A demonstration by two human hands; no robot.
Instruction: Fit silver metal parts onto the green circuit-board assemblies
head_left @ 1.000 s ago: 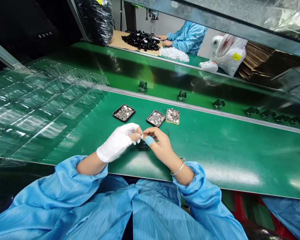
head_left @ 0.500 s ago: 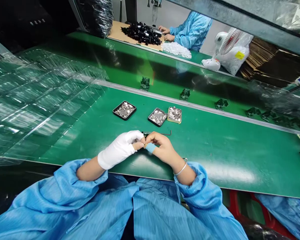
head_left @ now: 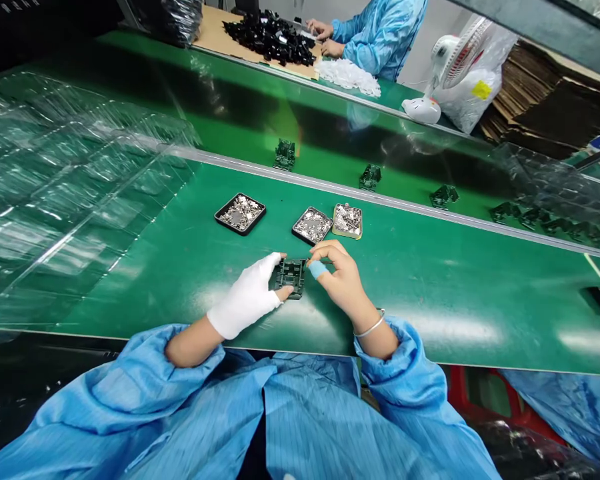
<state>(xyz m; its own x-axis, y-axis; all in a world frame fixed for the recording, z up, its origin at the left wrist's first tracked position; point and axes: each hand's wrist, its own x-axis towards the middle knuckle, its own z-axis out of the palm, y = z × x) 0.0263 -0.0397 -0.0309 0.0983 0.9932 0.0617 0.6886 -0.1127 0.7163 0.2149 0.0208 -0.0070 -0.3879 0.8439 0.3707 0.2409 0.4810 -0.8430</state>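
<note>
My left hand (head_left: 250,297), in a white glove with bare fingertips, grips the left edge of a small dark green plastic part (head_left: 290,277) lying on the green table (head_left: 430,293). My right hand (head_left: 341,279), bare with a blue tape wrap on the thumb and a bangle at the wrist, pinches at the part's right edge. Whatever sits between its fingertips is too small to name. Just beyond my hands stand three small trays of shiny metal bits: a black tray (head_left: 240,213), a second black tray (head_left: 312,225) and a tan tray (head_left: 347,221).
Clear plastic blister trays (head_left: 65,187) cover the left side. Several dark green parts (head_left: 370,177) ride the conveyor belt behind a metal rail. Across it, another person in a blue coat (head_left: 380,37) works beside black parts (head_left: 267,37) on cardboard. A white fan (head_left: 447,73) stands at right.
My hands were pinched together above the table; now they have parted and come down onto the dark green part, one at each side. The view has tilted downward.
</note>
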